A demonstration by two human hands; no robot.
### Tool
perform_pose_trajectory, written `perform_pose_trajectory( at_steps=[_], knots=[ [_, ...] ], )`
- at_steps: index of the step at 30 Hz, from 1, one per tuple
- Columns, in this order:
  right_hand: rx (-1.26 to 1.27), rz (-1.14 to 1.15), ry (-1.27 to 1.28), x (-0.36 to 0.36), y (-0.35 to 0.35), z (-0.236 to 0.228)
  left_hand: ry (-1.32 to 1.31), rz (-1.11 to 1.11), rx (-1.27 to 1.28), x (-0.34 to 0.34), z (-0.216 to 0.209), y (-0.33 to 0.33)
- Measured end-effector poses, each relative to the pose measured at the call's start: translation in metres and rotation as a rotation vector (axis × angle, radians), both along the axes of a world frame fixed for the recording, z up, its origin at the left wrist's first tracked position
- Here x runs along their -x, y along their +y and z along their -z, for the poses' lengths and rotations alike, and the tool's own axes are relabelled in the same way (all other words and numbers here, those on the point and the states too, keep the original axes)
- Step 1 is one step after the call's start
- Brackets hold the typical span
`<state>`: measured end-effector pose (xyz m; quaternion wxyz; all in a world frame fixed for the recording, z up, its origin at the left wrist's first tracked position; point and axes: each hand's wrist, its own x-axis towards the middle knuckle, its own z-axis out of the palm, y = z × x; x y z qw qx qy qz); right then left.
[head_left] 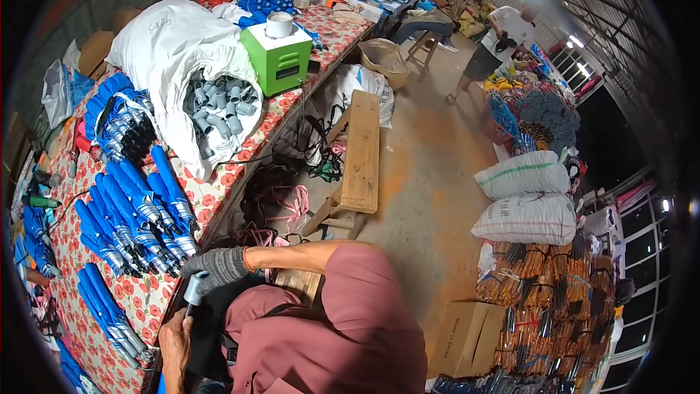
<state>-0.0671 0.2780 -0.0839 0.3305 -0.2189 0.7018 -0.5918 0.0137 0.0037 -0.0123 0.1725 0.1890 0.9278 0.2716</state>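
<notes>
At the near table edge, my right hand (219,268), in a dark grey knit glove, is closed around a light grey plastic umbrella handle (195,289). Just below it, the fingers of my bare left hand (175,343) wrap a thin dark rod (190,309) that meets the handle's lower end. What hangs beneath the rod is hidden. Beside my hands, folded blue umbrellas (131,204) with silvery ends lie in a pile on the flowered tablecloth (157,292). A smaller row of blue umbrellas (106,306) lies nearer to me.
A white sack (164,44) spills grey plastic handles (222,106) beside a green box-shaped device (277,58). On the floor stand a wooden bench (359,153) and a carton (467,335). Stacked white sacks (525,204) and tied bundles (539,277) line the right. Two people are farther back.
</notes>
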Motion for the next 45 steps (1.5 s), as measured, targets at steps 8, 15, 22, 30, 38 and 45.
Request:
perform_pose_trajectory(
  at_steps=[8, 15, 22, 30, 38, 45],
  knots=[
    [-0.242, -0.042, 1.314, 0.008, -0.011, 0.066, 0.117, 0.025, -0.094, -0.005, 0.018, 0.011],
    [-0.082, 0.105, 0.247, -0.024, 0.001, 0.006, -0.111, -0.047, -0.074, -0.005, -0.006, 0.009],
    [-0.066, -0.055, -0.291, -0.029, -0.007, -0.008, -0.034, 0.017, -0.001, -0.010, -0.004, 0.001],
    [-0.035, 0.156, 0.080, -0.040, -0.022, 0.002, -0.020, -0.009, 0.027, -0.021, -0.016, 0.005],
    [-0.176, -0.145, 0.791, -0.050, -0.035, 0.015, -0.222, 0.088, -0.185, -0.021, -0.009, -0.017],
    [-0.004, 0.044, 0.616, -0.060, -0.046, 0.062, -0.171, 0.076, -0.071, -0.025, -0.005, -0.023]
  ],
)
